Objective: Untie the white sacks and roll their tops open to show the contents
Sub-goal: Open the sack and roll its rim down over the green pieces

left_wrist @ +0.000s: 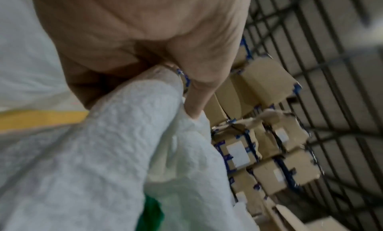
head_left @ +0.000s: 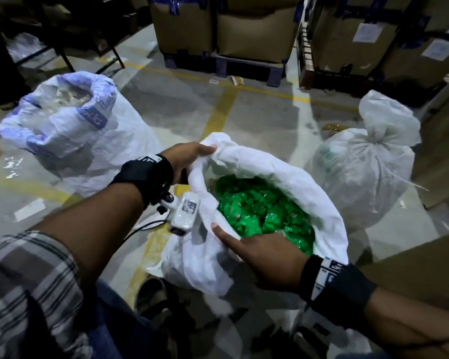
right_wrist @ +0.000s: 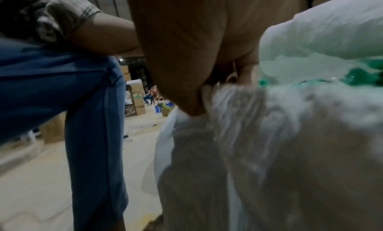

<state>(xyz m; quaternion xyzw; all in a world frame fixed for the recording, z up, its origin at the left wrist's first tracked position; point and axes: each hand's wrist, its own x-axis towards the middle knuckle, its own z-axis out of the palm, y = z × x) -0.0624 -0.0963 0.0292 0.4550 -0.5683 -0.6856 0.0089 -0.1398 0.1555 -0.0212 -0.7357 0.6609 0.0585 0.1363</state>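
A white woven sack [head_left: 283, 167] stands open in front of me, its mouth showing shiny green packets [head_left: 259, 208]. My left hand [head_left: 192, 158] grips the far left part of the sack's rim [left_wrist: 132, 119], thumb on top. My right hand [head_left: 257, 252] pinches the near rim [right_wrist: 238, 103], thumb laid along the cloth and fingers tucked inside. A second white sack [head_left: 70, 130] at the left has its top rolled down, with clear packets inside. A third white sack [head_left: 360, 172] at the right is tied shut at its neck.
Stacked cardboard boxes [head_left: 254, 27] on pallets stand at the back and right. A large cardboard box [head_left: 425, 270] is close on my right. Yellow lines [head_left: 218, 112] cross the concrete floor. A metal frame's legs [head_left: 60, 47] stand at the back left.
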